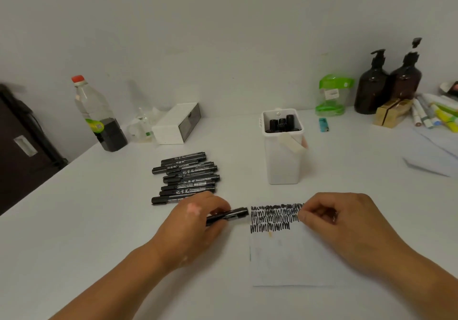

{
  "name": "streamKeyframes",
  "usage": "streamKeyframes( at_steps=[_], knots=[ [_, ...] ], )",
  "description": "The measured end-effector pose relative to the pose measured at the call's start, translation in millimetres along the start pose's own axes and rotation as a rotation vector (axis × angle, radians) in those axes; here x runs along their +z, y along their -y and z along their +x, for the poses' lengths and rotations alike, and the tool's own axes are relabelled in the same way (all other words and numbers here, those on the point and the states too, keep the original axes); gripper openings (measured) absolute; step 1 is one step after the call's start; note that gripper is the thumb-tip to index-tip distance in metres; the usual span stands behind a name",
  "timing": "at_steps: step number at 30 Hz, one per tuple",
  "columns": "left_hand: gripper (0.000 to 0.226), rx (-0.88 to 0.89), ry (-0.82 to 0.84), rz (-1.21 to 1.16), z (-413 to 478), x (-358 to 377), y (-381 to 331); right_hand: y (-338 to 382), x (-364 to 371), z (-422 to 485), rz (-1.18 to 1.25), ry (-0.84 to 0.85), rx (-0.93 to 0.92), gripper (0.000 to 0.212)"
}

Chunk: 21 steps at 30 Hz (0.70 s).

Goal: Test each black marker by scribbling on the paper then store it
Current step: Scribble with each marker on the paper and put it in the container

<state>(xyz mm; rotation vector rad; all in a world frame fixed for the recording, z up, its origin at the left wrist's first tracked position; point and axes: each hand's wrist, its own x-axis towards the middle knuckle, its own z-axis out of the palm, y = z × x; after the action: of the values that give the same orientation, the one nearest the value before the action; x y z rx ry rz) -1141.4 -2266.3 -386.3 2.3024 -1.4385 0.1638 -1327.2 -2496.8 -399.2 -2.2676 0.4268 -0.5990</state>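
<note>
left hand [195,218] fisted round marker [230,215]; right hand [332,218] half-curled, perhaps empty, on paper [285,257]

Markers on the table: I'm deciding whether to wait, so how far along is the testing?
Done: several stored markers stand in the white holder, and four rows of scribbles cover the top of the paper. In hand: the left hand grips one marker beside the paper; the right hand rests on the paper, fingers curled. Left: a pile of roughly ten more waits behind the left hand.
</note>
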Motion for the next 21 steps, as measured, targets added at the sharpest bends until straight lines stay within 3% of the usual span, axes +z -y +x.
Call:
streamKeyframes(
  at_steps=[2, 6, 9, 14, 21],
  knots=[
    [0.017, 0.073, 0.003, -0.056, 10, 4, -22, 1, 0, 0, 0.036, 0.017, 0.005, 0.005],
    [0.017, 0.190, 0.003, -0.142, 30, 13, -59, 2, 0, 0, 0.112, 0.074, 0.013, 0.021],
    [0.019, 0.237, -0.020, -0.163, 43, 20, -70, -2, -1, 3, 0.167, 0.059, 0.039, 0.012],
    [0.036, 0.140, -0.002, -0.211, 47, 34, -55, -6, -9, 8, 0.234, -0.049, 0.099, 0.020],
    [0.022, 0.141, 0.080, -0.230, 42, 45, -51, 3, -5, 7, 0.391, -0.042, 0.131, 0.020]
  ],
)
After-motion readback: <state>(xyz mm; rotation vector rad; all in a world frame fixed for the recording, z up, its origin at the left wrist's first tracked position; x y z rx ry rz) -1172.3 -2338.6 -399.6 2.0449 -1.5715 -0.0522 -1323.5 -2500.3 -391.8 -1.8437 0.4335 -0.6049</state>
